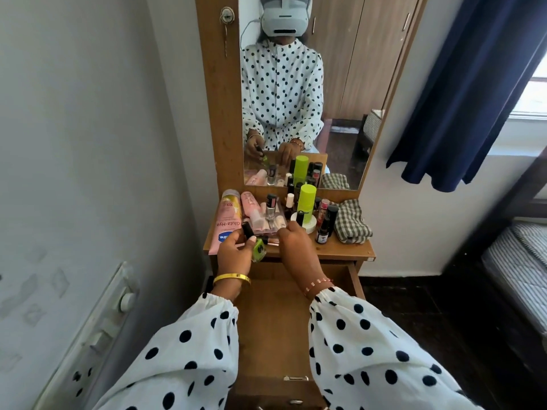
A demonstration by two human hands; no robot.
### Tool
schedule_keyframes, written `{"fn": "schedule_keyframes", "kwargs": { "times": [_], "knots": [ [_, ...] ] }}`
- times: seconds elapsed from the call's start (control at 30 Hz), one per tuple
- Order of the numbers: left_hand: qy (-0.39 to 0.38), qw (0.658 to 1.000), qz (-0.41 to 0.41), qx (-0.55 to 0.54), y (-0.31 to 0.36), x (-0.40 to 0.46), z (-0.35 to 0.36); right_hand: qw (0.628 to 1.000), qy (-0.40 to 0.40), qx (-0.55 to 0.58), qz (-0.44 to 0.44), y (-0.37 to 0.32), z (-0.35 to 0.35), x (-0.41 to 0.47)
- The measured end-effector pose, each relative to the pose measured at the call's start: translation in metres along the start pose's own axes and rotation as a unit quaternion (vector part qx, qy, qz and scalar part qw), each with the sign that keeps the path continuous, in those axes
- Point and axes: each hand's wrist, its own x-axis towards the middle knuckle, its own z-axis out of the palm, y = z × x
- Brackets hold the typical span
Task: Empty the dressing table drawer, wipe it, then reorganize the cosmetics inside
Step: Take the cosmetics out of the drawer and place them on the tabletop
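Two hands work above the open drawer (pixel 275 321): the left hand (pixel 236 255) grips a green nail polish bottle (pixel 258 250), the right hand (pixel 296 247) reaches with curled fingers onto the clear cosmetics packet (pixel 268 224); whether it holds the packet cannot be told.

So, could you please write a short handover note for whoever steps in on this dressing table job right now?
Left hand: grips a green nail polish bottle over the tabletop's front edge.
Right hand: reaches toward the clear cosmetics box; I cannot tell whether it holds anything.
Drawer: pulled open, its visible part empty.
Cosmetics crowd the tabletop: pink tubes, lime bottle; checked cloth at the right.
Done: emptying, apparently. Wiping cannot be confirmed.
Left: put everything back in order.
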Motion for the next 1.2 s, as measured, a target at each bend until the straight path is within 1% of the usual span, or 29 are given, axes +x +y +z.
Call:
{"fn": "schedule_keyframes", "kwargs": {
  "times": [0.07, 0.1, 0.13, 0.2, 0.33, 0.43, 0.53, 0.6, 0.67, 0.73, 0.83, 0.9, 1.0, 1.1, 1.2],
  "knots": [
    [-0.001, 1.0, -0.002, -0.007, 0.0, -0.002, 0.0, 0.993, 0.044, 0.099, 0.044, -0.003, -0.008, -0.007],
    [-0.005, 1.0, -0.002, -0.007, 0.001, -0.003, 0.001, 0.984, 0.042, 0.154, 0.074, -0.005, -0.012, -0.01],
    [-0.011, 1.0, 0.0, -0.007, 0.001, -0.005, 0.001, 0.973, 0.021, 0.207, 0.1, -0.006, -0.016, -0.013],
    [-0.028, 0.999, 0.002, -0.019, 0.002, -0.009, 0.003, 0.949, -0.023, 0.288, 0.124, -0.007, -0.021, -0.017],
    [-0.077, 0.996, 0.009, -0.044, 0.006, -0.021, 0.007, 0.922, -0.049, 0.363, 0.127, -0.008, -0.033, -0.021],
    [-0.102, 0.993, 0.028, -0.052, 0.009, -0.027, 0.013, 0.918, -0.049, 0.375, 0.118, -0.005, -0.047, -0.021],
    [-0.117, 0.991, 0.048, -0.048, 0.014, -0.03, 0.022, 0.938, -0.074, 0.32, 0.108, 0.006, -0.06, -0.019],
    [-0.125, 0.99, 0.065, -0.031, 0.016, -0.031, 0.027, 0.952, -0.072, 0.279, 0.103, 0.014, -0.07, -0.017],
    [-0.118, 0.989, 0.082, -0.016, 0.017, -0.033, 0.032, 0.956, -0.07, 0.264, 0.109, 0.022, -0.081, -0.014],
    [-0.103, 0.987, 0.111, 0.045, 0.014, -0.033, 0.036, 0.96, -0.055, 0.244, 0.124, 0.029, -0.089, -0.009],
    [-0.122, 0.957, 0.151, 0.214, 0.005, -0.032, 0.039, 0.973, -0.029, 0.185, 0.134, 0.04, -0.095, 0.0],
    [-0.141, 0.939, 0.157, 0.271, -0.002, -0.032, 0.04, 0.979, -0.035, 0.15, 0.131, 0.043, -0.096, 0.004],
    [-0.157, 0.922, 0.174, 0.307, -0.009, -0.031, 0.041, 0.988, -0.058, 0.089, 0.116, 0.042, -0.094, 0.01],
    [-0.171, 0.912, 0.179, 0.327, -0.013, -0.027, 0.041, 0.992, -0.086, 0.02, 0.087, 0.041, -0.088, 0.017],
    [-0.183, 0.904, 0.176, 0.345, -0.016, -0.022, 0.041, 0.992, -0.11, -0.023, 0.065, 0.041, -0.08, 0.025]
  ]
}}
